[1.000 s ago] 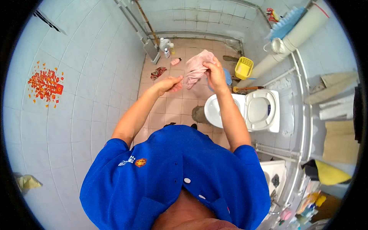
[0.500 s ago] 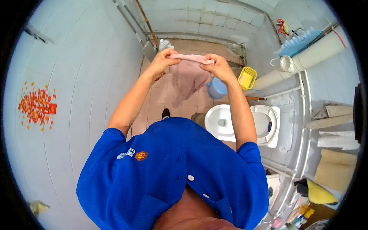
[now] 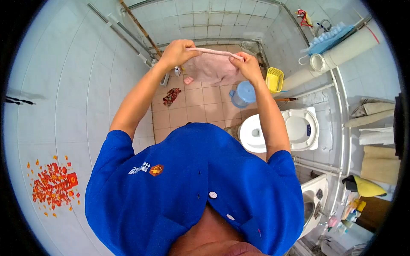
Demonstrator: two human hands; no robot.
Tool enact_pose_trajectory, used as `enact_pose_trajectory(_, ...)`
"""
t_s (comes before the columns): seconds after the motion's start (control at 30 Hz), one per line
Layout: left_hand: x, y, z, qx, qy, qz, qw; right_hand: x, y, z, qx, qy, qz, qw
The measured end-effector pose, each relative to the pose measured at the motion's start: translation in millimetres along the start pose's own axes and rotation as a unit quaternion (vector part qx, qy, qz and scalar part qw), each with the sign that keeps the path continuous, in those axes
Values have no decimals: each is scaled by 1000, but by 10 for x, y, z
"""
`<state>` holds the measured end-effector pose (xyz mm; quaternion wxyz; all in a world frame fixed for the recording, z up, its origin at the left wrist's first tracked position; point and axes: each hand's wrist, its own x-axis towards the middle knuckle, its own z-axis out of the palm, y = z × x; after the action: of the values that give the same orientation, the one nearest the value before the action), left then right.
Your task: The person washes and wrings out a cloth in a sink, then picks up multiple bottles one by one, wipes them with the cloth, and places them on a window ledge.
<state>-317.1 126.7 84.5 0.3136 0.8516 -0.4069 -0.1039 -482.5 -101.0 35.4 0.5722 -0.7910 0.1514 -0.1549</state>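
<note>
A pink cloth (image 3: 213,68), perhaps a towel, is stretched by its top edge between my two hands, out in front of me. My left hand (image 3: 178,54) pinches its left corner. At the opposite corner, the thumb and fingers of my right hand (image 3: 247,67) are closed on the fabric. The lower part of the cloth hangs loose and blurred over the tiled floor (image 3: 188,102).
A blue bucket (image 3: 244,94) and a yellow basket (image 3: 274,80) stand beyond my right forearm, near the white toilet (image 3: 253,133). On the floor lie a patterned rag (image 3: 171,97) and a pink item (image 3: 188,80). Pipes (image 3: 337,128) and hanging cloths (image 3: 378,164) line the right wall.
Both hands have moved farther forward and slightly apart. The cloth's top edge is pulled straighter and its hanging part has swung forward and spread, uncovering more floor.
</note>
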Motion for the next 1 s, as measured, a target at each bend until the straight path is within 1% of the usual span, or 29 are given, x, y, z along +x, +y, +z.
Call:
enact_pose_trajectory(0.03, 50, -10, -10, -2, 0, 1, 1000, 77, 4, -3, -2, 1, 0, 1000)
enact_pose_trajectory(0.1, 164, 26, -71, 13, 97, 65, 993, 310, -7, -23, -46, 12, -47, 998)
enact_pose_trajectory(0.13, 199, 109, -154, 14, 100, 63, 993, 340, -218, -28, -46, 9, -49, 998)
enact_pose_trajectory(0.2, 235, 282, -283, 7, 237, 135, 962, 400, -589, -63, -25, 104, -38, 994)
enact_pose_trajectory(0.23, 241, 321, -267, 11, 239, 130, 962, 478, -575, -32, -22, 98, -40, 994)
enact_pose_trajectory(0.27, 224, 364, -228, -27, 270, 184, 945, 538, -543, 3, -69, 251, -185, 948)
enact_pose_trajectory(0.3, 232, 407, -174, -67, 300, 236, 922, 574, -506, 39, -112, 390, -320, 856)
enact_pose_trajectory(0.33, 288, 314, 53, -36, 289, 306, 907, 581, -350, 190, -24, 409, -219, 886)
enact_pose_trajectory(0.37, 287, 275, 262, -68, 216, 260, 939, 807, 142, 382, -24, 437, -237, 867)
enact_pose_trajectory(0.4, 235, 271, 481, -100, 141, 211, 962, 741, 62, 612, 284, 321, 11, 903)
enact_pose_trajectory(0.43, 226, 233, 713, -81, 136, 195, 968, 982, 737, 755, 487, 169, 98, 851)
enact_pose_trajectory(0.47, 261, 235, 854, -61, 130, 183, 973, 1066, 764, 807, 569, 67, 157, 804)
enact_pose_trajectory(0.5, 289, 310, 901, -56, 132, 181, 973, 1119, 642, 820, 606, -3, 174, 776)
enact_pose_trajectory(0.57, 299, 482, 983, -99, 62, 157, 981, 1228, 480, 734, 610, -77, 160, 772)
enact_pose_trajectory(0.6, 320, 549, 938, -201, 10, 116, 973, 1280, 387, 648, 602, -105, 144, 778)
enact_pose_trajectory(0.63, 374, 493, 931, -198, 18, 112, 974, 1333, 309, 557, 588, -129, 127, 788)
enact_pose_trajectory(0.67, 424, 373, 941, -328, 10, 22, 944, 1369, 235, 456, 567, -148, 103, 804)
enact_pose_trajectory(0.7, 479, 230, 950, -451, 1, -66, 890, 1415, 163, 367, 540, -167, 76, 821)
enact_pose_trajectory(0.73, 519, 140, 918, -486, 60, -109, 865, 1430, 99, 275, 498, -186, 43, 846)
enact_pose_trajectory(0.77, 601, 75, 925, -484, 66, -111, 865, 1452, 24, 203, 445, -206, 5, 871)
enact_pose_trajectory(0.8, 675, 127, 843, -566, 111, -161, 801, 1470, -47, 154, 387, -223, -38, 894)
enact_pose_trajectory(0.83, 728, 179, 767, -639, 155, -208, 724, 1485, -118, 149, 315, -243, -89, 913)
enact_pose_trajectory(0.87, 803, 237, 720, -698, 119, -184, 682, 1466, -196, 166, 239, -260, -141, 925)
enact_pose_trajectory(0.9, 790, 246, 761, -696, 125, -188, 682, 1433, -271, 191, 166, -268, -194, 929)
enact_pose_trajectory(0.93, 763, 239, 817, -574, 144, -147, 793, 1407, -338, 219, 117, -274, -223, 928)
enact_pose_trajectory(0.97, 742, 225, 877, -434, 156, -101, 881, 1394, -400, 201, 77, -276, -236, 928)
enact_pose_trajectory(1.0, 742, 249, 899, -281, 161, -49, 945, 1433, -456, 178, 44, -285, -242, 926)
